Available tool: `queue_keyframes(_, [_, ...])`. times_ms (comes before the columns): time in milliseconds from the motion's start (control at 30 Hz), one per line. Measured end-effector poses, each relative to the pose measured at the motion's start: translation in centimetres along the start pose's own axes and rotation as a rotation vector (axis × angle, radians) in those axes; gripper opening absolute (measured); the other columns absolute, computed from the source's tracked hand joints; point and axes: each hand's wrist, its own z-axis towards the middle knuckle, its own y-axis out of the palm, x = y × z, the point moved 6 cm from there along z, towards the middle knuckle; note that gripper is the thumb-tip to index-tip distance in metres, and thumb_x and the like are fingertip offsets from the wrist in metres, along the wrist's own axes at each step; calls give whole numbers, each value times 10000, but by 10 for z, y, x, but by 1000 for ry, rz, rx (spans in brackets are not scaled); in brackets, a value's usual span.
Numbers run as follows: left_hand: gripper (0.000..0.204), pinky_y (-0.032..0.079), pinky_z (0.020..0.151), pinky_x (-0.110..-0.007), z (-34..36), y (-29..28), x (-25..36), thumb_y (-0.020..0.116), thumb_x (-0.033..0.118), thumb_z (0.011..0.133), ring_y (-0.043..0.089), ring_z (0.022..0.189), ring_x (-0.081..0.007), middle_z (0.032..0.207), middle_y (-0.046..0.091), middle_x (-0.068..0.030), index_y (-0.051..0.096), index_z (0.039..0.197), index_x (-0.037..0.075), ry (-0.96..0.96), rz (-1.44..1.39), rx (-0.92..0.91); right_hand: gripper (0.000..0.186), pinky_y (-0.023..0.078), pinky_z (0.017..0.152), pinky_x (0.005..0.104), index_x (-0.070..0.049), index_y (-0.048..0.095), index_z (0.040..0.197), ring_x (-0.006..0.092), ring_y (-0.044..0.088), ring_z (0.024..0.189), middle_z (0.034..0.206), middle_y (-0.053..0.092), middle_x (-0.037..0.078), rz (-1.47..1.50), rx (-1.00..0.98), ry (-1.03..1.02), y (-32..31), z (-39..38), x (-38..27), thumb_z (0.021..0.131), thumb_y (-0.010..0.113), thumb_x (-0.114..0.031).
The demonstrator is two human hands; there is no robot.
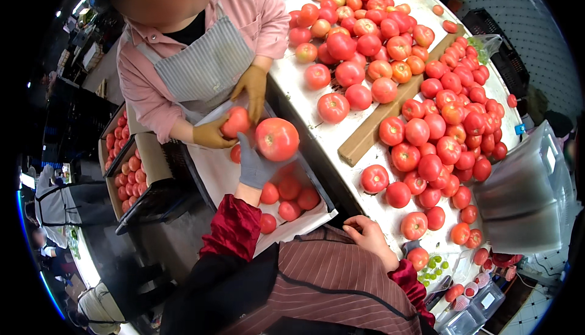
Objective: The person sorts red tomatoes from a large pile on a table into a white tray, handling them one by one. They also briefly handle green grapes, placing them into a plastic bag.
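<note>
My left hand, in a grey glove, is closed on a large red tomato. It holds the tomato above a lined crate. Several tomatoes lie in the near end of that crate. Just beyond, a co-worker's yellow-gloved hands grip another tomato over the same crate. My bare right hand rests by the near table edge, in front of my striped apron. Its fingers are loosely bent and slightly apart, with nothing seen in them.
On the white table lie two heaps of tomatoes, with a brown wooden bar between them. Clear plastic boxes are stacked at right. Green fruit sits near my right sleeve. Crates of tomatoes stand on the left.
</note>
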Motion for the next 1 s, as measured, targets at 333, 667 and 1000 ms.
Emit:
queue_keyframes(333, [736, 292, 1048, -527, 120, 81, -35, 568, 552, 828, 429, 1229, -273, 1364, 418, -111, 325, 1368, 116, 146, 338, -303, 207, 502, 651, 304, -46, 652, 946, 192, 633, 712, 812, 647, 97, -44, 20, 27, -12, -17, 25, 831, 655, -218])
queue_keyframes(667, [378, 527, 765, -397, 97, 20, 40, 518, 362, 927, 610, 916, -271, 1065, 585, -118, 512, 1130, 43, 363, 575, 117, 182, 507, 646, 295, -46, 644, 956, 180, 636, 698, 817, 643, 94, 23, 71, 55, -14, -26, 32, 839, 656, -185])
queue_keyframes(1000, [581, 489, 823, -348, 41, -221, 32, 706, 411, 743, 596, 975, -259, 1060, 590, -157, 538, 1149, 31, 110, 1731, 452, 198, 509, 635, 288, -19, 639, 968, 181, 644, 708, 830, 649, 101, 6, -31, 97, 1, -13, 23, 835, 657, -165])
